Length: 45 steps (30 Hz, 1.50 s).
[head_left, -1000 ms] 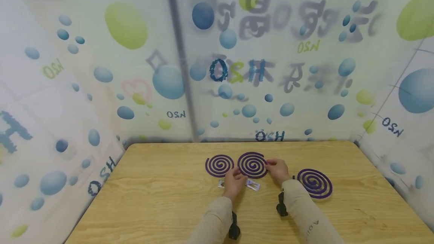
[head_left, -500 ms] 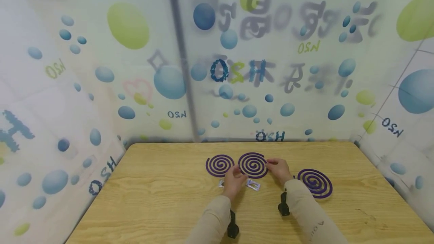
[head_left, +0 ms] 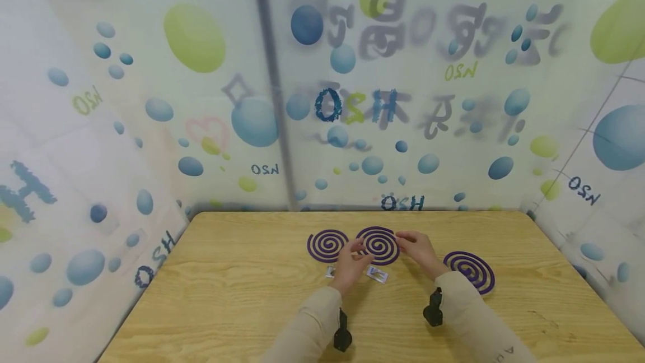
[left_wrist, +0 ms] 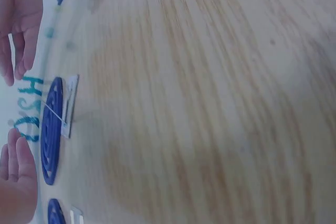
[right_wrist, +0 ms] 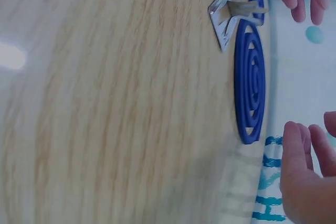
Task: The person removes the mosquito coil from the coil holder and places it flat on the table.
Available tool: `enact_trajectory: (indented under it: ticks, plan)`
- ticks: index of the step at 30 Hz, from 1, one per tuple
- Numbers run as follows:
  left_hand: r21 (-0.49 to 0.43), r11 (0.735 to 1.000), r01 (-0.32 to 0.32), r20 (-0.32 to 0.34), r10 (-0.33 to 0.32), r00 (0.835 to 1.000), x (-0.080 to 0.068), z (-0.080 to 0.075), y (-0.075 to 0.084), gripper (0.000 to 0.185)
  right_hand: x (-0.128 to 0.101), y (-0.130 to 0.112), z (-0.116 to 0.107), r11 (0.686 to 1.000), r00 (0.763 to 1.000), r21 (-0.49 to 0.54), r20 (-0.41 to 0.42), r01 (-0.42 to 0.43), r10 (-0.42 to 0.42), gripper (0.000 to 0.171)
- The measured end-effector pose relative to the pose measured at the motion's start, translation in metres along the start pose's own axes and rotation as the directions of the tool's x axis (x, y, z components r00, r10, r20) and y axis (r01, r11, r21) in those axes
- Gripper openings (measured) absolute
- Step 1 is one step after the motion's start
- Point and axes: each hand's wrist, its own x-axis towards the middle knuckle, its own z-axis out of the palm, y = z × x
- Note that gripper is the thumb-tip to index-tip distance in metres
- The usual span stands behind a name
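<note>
Three purple spiral coils lie flat on a wooden table. My left hand hovers at the left edge of the middle coil, fingers relaxed and holding nothing. My right hand is at the coil's right edge, fingers also loose. The wrist views show this coil lying on the table with a gap to both hands' fingertips. A small metal stand lies just in front of it, between the hands, and shows again as the stand beside the coil.
A second coil lies left of the middle one, with another small metal stand in front of it. The third coil lies to the right. Printed plastic sheets wall in the table at the back and sides.
Both hands were at the middle coil's edges; now their fingers have loosened and come slightly away from it. The right forearm has shifted a little to the right.
</note>
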Motion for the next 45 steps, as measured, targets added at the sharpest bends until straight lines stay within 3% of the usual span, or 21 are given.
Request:
enact_trajectory:
  ticks: [8, 16, 21, 23, 30, 34, 39, 45]
  plan:
    - [-0.021, 0.997, -0.076, 0.041, 0.077, 0.996, -0.003, 0.011, 0.017, 0.043, -0.020, -0.011, -0.024, 0.998, 0.999, 0.053, 0.027, 0.035, -0.037, 0.042]
    - [-0.013, 0.997, -0.076, 0.127, 0.077, 0.989, -0.005, 0.025, 0.039, 0.041, -0.032, -0.013, -0.062, 0.997, 0.997, 0.014, -0.020, 0.070, -0.070, 0.045]
    - [-0.016, 0.999, -0.039, 0.194, 0.041, 0.980, -0.006, 0.040, 0.044, 0.041, -0.034, -0.004, -0.084, 0.998, 0.997, -0.031, -0.039, 0.061, -0.062, 0.051]
    - [-0.018, 1.000, -0.011, 0.217, 0.015, 0.976, -0.005, 0.050, 0.038, 0.042, -0.035, -0.001, -0.090, 0.998, 0.997, -0.042, -0.051, 0.049, -0.051, 0.052]
    - [-0.010, 1.000, 0.015, 0.279, -0.012, 0.960, -0.017, 0.075, 0.036, 0.042, -0.045, 0.003, -0.108, 0.993, 0.991, -0.091, -0.104, 0.073, -0.082, 0.052]
    - [0.027, 0.999, 0.018, 0.332, -0.026, 0.943, -0.021, 0.084, 0.036, 0.042, -0.048, 0.009, -0.117, 0.985, 0.979, -0.145, -0.167, 0.091, -0.115, 0.049]
    - [0.068, 0.997, 0.035, 0.394, -0.059, 0.917, -0.020, 0.091, 0.036, 0.045, -0.050, 0.024, -0.130, 0.948, 0.960, -0.307, -0.228, 0.086, -0.161, 0.048]
    - [0.106, 0.988, 0.110, 0.409, -0.144, 0.901, -0.018, 0.100, 0.033, 0.047, -0.050, 0.040, -0.140, 0.947, 0.967, -0.321, -0.232, 0.026, -0.105, 0.047]
